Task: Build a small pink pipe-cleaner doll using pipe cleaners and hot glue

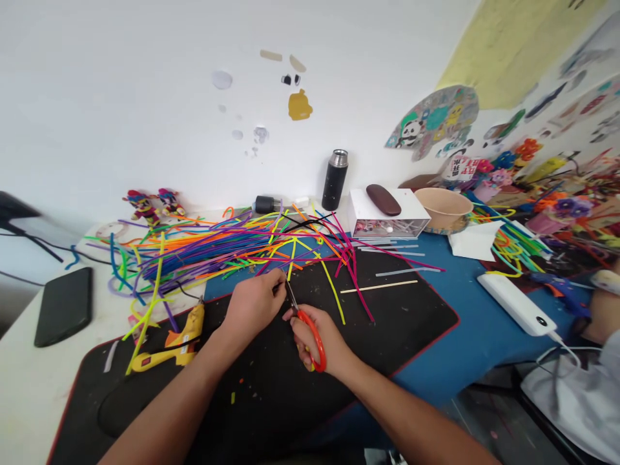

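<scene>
My right hand [314, 332] is wrapped round the handles of a pair of scissors [317, 345] with red grips, its blades pointing up and left. The blade tips reach to the fingers of my left hand [256, 300], which are pinched together; what they hold is too small to make out. Both hands are above the black mat [290, 400]. Just beyond them lies a heap of colourful pipe cleaners [194, 252], with yellow and magenta ones reaching onto the mat. Tiny yellow and orange scraps are scattered on the mat's near part.
A yellow glue gun [186, 342] and a black tablet-like slab [65, 307] are at left. Behind stand a black bottle [335, 181], a white box [387, 213] with a brown case, and a pink bowl [443, 206]. At right are a white power bank [513, 303] and another person's arm [608, 310].
</scene>
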A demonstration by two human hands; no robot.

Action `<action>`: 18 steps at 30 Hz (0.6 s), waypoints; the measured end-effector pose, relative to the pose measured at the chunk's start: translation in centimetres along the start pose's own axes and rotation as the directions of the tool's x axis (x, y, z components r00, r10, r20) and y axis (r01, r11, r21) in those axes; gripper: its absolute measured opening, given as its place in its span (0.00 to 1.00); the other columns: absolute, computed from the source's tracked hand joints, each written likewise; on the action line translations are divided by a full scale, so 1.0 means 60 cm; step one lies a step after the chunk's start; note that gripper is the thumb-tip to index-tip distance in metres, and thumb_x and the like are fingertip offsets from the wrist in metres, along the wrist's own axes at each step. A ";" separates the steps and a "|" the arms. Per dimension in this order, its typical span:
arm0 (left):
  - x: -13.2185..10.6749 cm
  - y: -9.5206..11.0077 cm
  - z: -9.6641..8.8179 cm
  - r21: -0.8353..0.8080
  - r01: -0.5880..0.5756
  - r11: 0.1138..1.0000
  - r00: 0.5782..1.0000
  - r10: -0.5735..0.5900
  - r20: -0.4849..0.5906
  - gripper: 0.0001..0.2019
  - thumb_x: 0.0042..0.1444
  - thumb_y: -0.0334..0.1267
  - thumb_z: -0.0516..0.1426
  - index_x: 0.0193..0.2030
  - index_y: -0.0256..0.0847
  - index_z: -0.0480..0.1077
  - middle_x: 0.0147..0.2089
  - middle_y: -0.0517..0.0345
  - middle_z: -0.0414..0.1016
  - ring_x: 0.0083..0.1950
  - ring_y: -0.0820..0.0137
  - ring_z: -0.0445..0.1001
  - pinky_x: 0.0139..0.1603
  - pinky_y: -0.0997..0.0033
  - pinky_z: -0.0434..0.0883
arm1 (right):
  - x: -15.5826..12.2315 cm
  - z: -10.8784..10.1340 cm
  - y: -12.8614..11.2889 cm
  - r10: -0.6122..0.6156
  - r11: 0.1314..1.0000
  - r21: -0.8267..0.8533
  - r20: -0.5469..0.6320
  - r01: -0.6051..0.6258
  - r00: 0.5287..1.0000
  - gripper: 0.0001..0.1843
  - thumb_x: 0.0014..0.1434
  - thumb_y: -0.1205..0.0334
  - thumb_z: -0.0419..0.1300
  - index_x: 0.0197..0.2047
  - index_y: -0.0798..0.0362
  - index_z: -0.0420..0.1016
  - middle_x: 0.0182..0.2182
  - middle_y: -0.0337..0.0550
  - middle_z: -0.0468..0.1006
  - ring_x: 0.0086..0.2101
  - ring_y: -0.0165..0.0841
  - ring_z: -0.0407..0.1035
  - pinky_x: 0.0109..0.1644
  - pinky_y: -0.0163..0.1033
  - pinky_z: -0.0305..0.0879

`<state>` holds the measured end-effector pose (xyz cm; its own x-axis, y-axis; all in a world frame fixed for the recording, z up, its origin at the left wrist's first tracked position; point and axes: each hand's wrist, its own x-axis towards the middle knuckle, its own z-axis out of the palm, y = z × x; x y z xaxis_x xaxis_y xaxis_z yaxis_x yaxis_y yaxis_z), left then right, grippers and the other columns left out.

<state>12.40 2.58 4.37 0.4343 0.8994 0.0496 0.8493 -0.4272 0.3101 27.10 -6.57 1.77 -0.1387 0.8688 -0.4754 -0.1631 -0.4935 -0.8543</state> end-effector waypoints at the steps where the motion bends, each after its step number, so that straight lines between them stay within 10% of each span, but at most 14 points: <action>1: 0.000 0.001 0.002 0.012 -0.001 1.000 1.000 0.001 0.010 0.11 0.67 0.38 0.53 0.43 0.46 0.78 0.34 0.54 0.86 0.34 0.61 0.84 0.30 0.68 0.59 | -0.001 -0.001 0.000 0.001 1.000 0.008 0.004 -0.001 1.000 0.27 0.57 0.43 0.64 0.52 0.55 0.74 0.15 0.21 0.62 0.09 0.24 0.56 0.12 0.29 0.53; 18: 0.025 0.010 0.012 0.090 -0.007 0.996 0.981 -0.011 0.193 0.11 0.67 0.38 0.53 0.43 0.45 0.78 0.38 0.51 0.86 0.39 0.57 0.84 0.33 0.67 0.61 | 0.005 -0.013 0.019 -0.017 0.996 0.084 0.018 0.015 1.000 0.21 0.59 0.47 0.63 0.48 0.55 0.75 0.16 0.24 0.64 0.10 0.24 0.55 0.14 0.29 0.53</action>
<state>13.75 3.59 3.91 0.4747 0.8693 -0.1376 0.8700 -0.4398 0.2227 27.66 -6.83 0.49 -0.1536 0.8761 -0.4570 -0.2468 -0.4818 -0.8408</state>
